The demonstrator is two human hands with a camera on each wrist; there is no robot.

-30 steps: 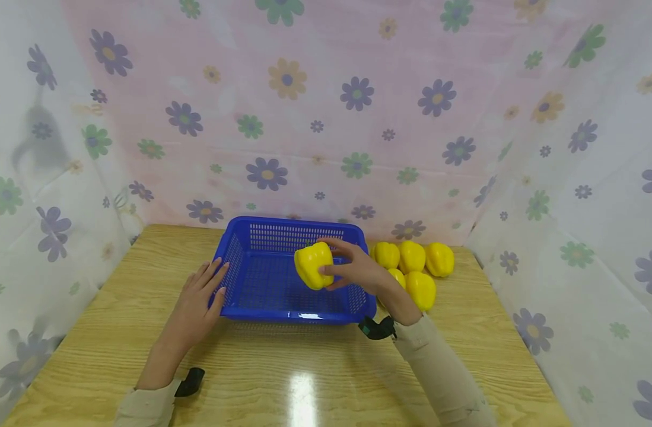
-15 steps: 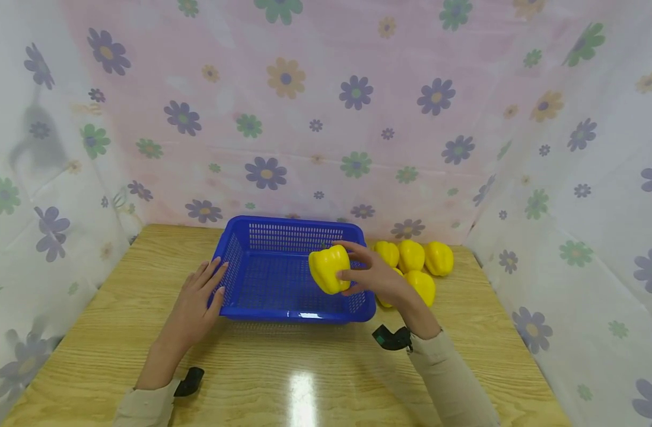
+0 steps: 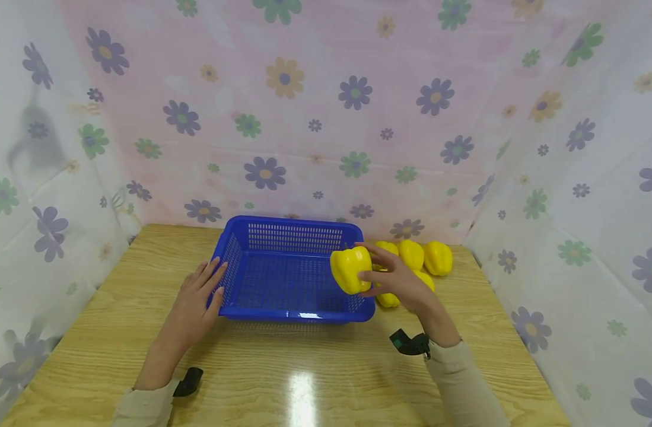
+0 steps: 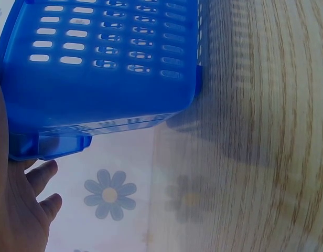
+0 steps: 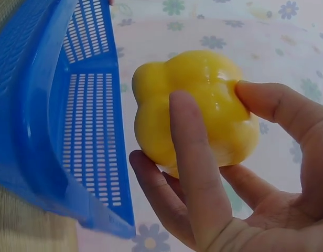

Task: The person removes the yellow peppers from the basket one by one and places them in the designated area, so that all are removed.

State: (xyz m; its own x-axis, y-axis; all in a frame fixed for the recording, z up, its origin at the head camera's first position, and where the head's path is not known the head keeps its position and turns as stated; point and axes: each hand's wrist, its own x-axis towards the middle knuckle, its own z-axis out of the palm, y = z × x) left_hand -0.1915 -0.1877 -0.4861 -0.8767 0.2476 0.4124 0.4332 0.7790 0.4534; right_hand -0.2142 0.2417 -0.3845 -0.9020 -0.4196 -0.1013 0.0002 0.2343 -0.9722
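A yellow bell pepper (image 3: 350, 270) is gripped by my right hand (image 3: 403, 283), held above the right side of a blue plastic basket (image 3: 296, 316). In the right wrist view the fingers and thumb wrap round the pepper (image 5: 198, 105), its lobed end facing the camera. My left hand (image 3: 194, 299) rests on the basket's left rim with its fingers extended. The left wrist view shows part of that hand (image 4: 25, 210) beside the basket's rim and slotted wall (image 4: 98, 89). No pepper shows inside the basket.
Several yellow bell peppers (image 3: 438, 258) stand in a group on the wooden table (image 3: 240, 379) to the right of the basket, some partly hidden behind my right hand. A flowered curtain (image 3: 304, 118) closes off the back and both sides.
My right hand has moved to the right with the bell pepper, from over the basket's middle toward its right rim. The left hand and the basket have stayed in place.
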